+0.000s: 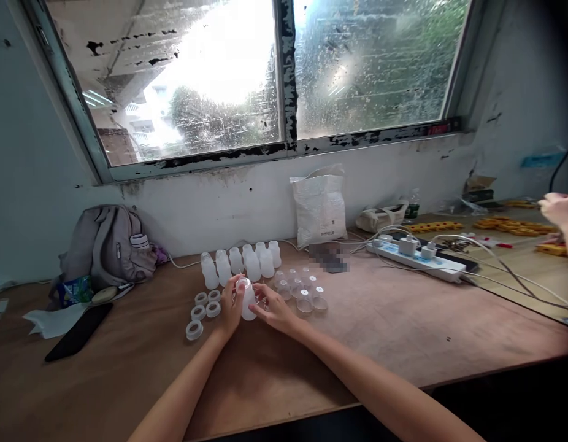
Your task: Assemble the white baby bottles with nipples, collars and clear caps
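Observation:
A frosted white plastic bottle stands upright between my hands, with a white ring-shaped piece at its mouth. My left hand is closed around its upper left side, thumb up at the ring. From the other side my right hand grips it with bent fingers and the thumb against the body; some fingertips are hidden. Just behind are several similar frosted bottles in a cluster. Several white screw rings lie to the left of my left hand. Beyond my right hand sit several clear cup-shaped pieces with small white tops.
A grey backpack leans on the wall at left, near a black phone-like slab. A white plastic bag stands at the back. Right of it are a power strip with cables and yellow parts. Another person's hand shows at far right.

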`<control>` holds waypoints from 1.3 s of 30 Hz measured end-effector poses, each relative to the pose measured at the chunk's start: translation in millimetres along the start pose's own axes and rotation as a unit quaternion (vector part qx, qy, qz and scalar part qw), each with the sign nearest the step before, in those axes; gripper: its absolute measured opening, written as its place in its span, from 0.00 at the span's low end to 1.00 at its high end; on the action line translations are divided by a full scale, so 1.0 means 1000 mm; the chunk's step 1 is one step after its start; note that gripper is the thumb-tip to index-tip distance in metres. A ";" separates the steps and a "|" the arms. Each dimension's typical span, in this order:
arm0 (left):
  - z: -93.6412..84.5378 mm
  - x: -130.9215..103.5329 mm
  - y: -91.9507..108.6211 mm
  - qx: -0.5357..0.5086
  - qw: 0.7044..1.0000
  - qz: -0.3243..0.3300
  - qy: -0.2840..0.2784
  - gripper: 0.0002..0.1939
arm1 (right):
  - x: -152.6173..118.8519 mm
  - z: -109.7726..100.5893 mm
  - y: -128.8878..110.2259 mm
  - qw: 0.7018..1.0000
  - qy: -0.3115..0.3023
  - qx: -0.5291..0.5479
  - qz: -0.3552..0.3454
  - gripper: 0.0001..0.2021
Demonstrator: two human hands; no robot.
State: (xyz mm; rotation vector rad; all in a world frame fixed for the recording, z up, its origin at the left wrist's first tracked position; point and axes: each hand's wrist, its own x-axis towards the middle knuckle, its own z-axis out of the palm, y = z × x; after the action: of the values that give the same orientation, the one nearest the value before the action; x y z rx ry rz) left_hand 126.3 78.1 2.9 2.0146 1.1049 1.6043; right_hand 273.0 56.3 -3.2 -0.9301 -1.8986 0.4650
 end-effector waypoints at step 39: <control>0.000 -0.026 0.004 -0.607 0.608 -0.340 -0.382 0.18 | 0.011 -0.030 -0.016 0.786 -0.120 0.575 0.193 0.16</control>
State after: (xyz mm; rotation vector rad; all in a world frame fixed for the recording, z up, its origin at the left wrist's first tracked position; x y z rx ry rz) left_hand 126.4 56.4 -11.6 0.8605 0.1473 0.5242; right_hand 289.4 53.0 27.7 -0.3821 -1.1909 1.7990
